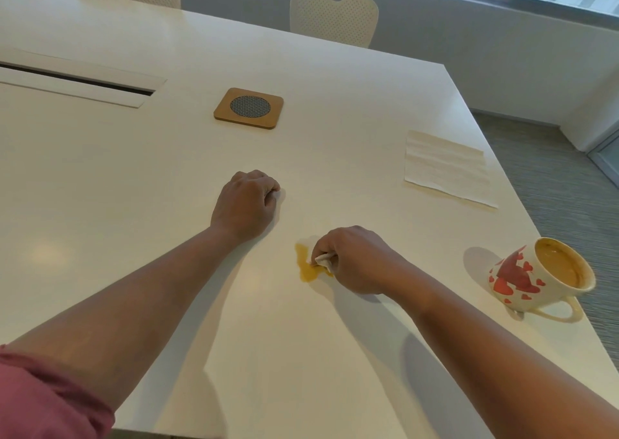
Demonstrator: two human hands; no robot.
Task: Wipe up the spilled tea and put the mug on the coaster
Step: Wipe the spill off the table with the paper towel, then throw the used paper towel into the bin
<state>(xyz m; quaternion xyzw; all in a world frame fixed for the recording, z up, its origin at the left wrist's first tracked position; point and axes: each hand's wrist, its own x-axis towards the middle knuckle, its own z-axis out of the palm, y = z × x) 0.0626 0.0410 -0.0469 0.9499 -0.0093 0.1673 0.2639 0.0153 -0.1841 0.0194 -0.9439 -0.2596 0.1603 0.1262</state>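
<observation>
We pressed a wadded tissue [323, 260] into the spilled tea [310, 267], right hand [355, 259] gripping it; our left hand [248, 204] rested fisted, empty, steadying on the table [167, 170].

Bare table [318, 177] lies open between mug [532, 276] and coaster [249, 107].

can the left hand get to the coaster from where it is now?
Probably yes. The left hand rests fisted on the table, and the coaster lies straight beyond it with only bare tabletop between. The right hand and tissue are off to the side at the spill.
</observation>
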